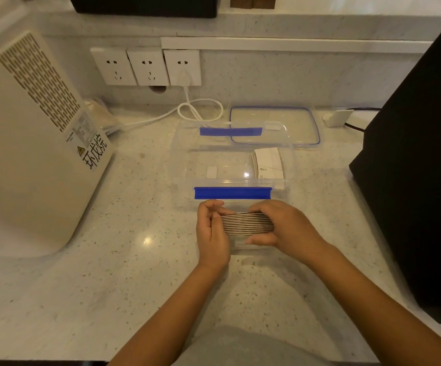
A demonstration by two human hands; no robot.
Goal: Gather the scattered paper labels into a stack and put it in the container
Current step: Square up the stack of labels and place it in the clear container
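Both forearms reach in; left hand [212, 228] and right hand [280, 225] squeeze 1 squared label stack [247, 223] just before open container [185, 165], which holds some labels [268, 163]; only loading is left

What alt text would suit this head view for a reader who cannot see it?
Both hands, left hand and right hand, hold a stack of paper labels edge-up above a speckled counter. Just beyond sits an open clear container with labels inside, its lid lying behind it.
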